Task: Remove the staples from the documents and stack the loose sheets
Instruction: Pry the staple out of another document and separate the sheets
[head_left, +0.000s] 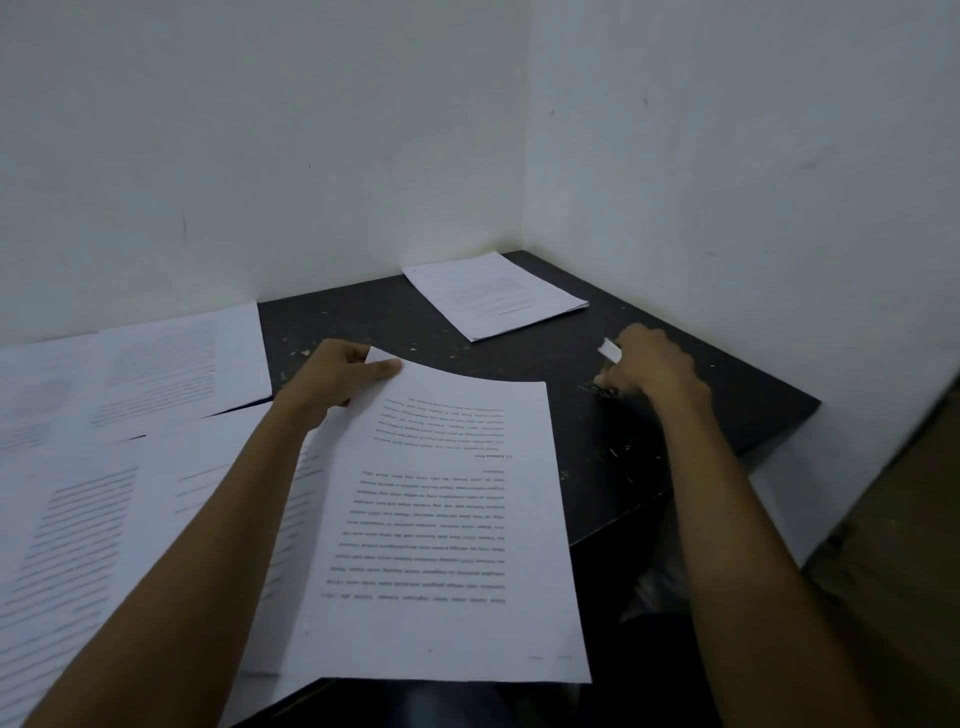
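My left hand (340, 375) pinches the far left corner of a printed document (452, 525), thumb on top, and holds it raised above the dark table (519, 358); its text runs upside down to me. My right hand (652, 366) is curled round a small white tool (609, 352), probably a staple remover, low over the table to the right. Beside its fingers lies a little heap of pulled staples (605, 391). A neat stack of sheets (493, 293) lies in the far corner.
Several printed documents (130, 415) are spread over the left side of the table, some overlapping. White walls (727, 182) close the corner at the back and right. Paper flecks and loose staples (631, 457) litter the dark surface near the right edge.
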